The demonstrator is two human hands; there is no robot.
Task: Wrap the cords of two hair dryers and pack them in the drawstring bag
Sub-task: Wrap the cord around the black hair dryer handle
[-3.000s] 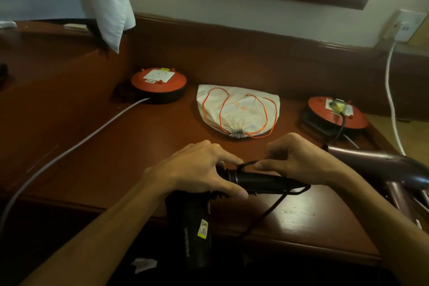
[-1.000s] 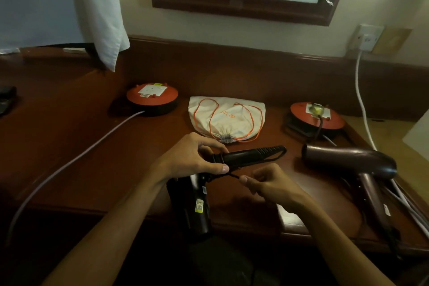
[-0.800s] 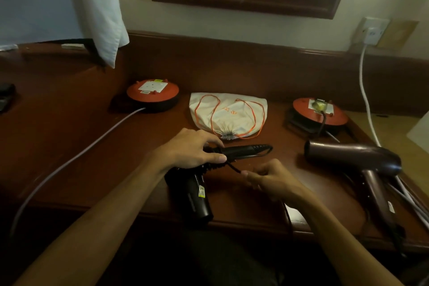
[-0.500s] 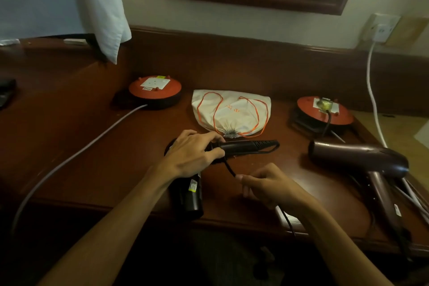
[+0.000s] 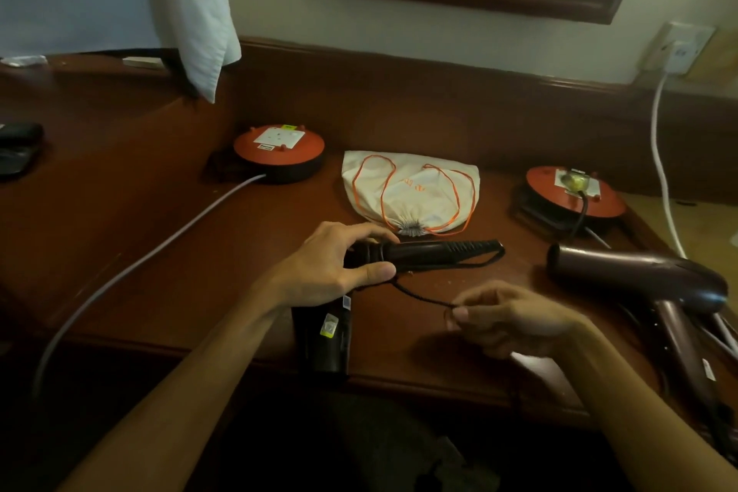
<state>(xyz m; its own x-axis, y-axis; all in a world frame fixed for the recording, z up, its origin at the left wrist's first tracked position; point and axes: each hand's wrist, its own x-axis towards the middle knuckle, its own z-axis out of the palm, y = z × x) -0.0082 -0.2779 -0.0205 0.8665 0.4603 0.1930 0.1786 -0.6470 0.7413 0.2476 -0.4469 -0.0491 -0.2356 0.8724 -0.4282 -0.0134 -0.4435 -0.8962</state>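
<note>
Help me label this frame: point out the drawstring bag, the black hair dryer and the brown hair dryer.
drawstring bag (image 5: 415, 188), head view, cream cloth body.
black hair dryer (image 5: 435, 250), head view, handle.
brown hair dryer (image 5: 631, 272), head view, barrel.

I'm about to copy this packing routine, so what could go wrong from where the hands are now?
The cord is slack between the right hand and the black hair dryer gripped by the left hand, so the wraps may slip off the handle. That dryer's barrel overhangs the desk edge and could drop if released. The drawstring bag looks cinched shut, so it needs opening first.
</note>
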